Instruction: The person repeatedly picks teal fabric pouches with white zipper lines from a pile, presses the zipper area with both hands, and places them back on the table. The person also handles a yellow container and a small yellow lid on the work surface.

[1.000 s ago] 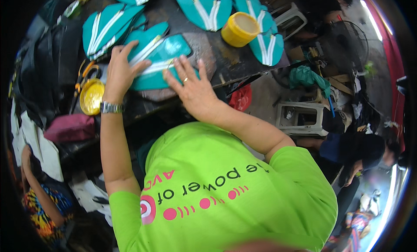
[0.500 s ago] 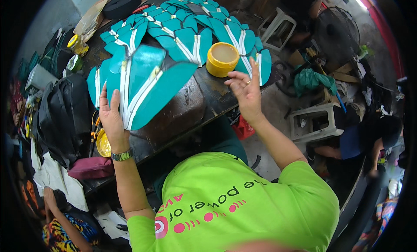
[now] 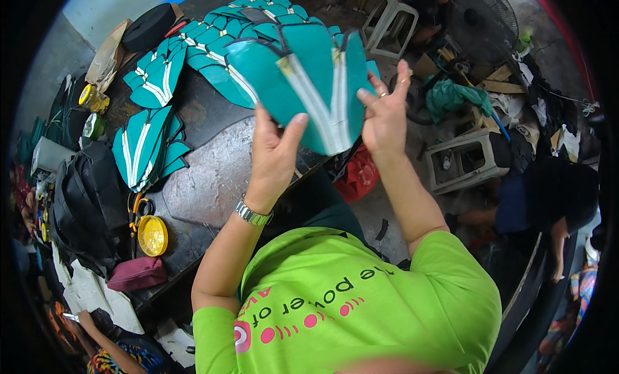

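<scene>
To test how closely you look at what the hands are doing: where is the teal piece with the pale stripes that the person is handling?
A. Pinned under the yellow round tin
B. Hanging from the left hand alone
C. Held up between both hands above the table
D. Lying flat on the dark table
C: the teal piece is lifted off the table, with the left hand gripping its lower edge and the right hand at its right edge.

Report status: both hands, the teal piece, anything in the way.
Left hand and right hand both grip the teal cut piece, lifted above the worktable. More teal pieces lie below; nothing blocks it.
</scene>
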Motion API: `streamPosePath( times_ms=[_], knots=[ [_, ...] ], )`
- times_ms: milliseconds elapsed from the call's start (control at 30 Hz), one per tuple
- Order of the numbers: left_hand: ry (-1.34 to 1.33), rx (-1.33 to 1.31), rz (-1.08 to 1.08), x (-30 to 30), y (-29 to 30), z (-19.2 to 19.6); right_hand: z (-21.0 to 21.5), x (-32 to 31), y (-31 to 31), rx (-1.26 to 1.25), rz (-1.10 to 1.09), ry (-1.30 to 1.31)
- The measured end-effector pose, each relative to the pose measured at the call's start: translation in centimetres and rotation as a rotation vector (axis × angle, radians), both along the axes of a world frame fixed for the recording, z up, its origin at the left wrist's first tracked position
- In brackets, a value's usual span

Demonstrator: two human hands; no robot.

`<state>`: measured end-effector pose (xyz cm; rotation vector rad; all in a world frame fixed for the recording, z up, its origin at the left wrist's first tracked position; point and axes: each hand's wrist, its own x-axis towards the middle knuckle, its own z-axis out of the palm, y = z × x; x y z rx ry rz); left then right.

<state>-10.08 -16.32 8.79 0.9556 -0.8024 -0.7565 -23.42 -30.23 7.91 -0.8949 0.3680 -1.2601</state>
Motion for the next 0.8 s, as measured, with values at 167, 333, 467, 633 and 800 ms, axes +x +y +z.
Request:
streamPosePath(
  times_ms=[167,333,467,633,800],
  knots=[
    [-0.356,0.155,-0.239,0.8,2.1,-0.3,-1.6,-1.5,-9.2,-0.043,-0.222,0.009],
    [-0.451,0.314,-0.172,2.8,6.2,-1.1,-5.5,-1.6,-15.3,-0.063,-0.37,0.303],
    [-0.417,0.36,-0.061,5.2,8.9,-1.6,-8.3,-1.7,-15.2,-0.202,-0.333,0.87],
    [-0.649,0.449,0.229,11.2,11.0,-1.3,-7.2,-1.7,-13.1,-0.832,-0.743,1.285],
    [-1.377,0.702,0.84,19.1,13.2,-2.7,-2.7,-0.2,-10.3,-0.678,-0.026,0.826]
  ],
)
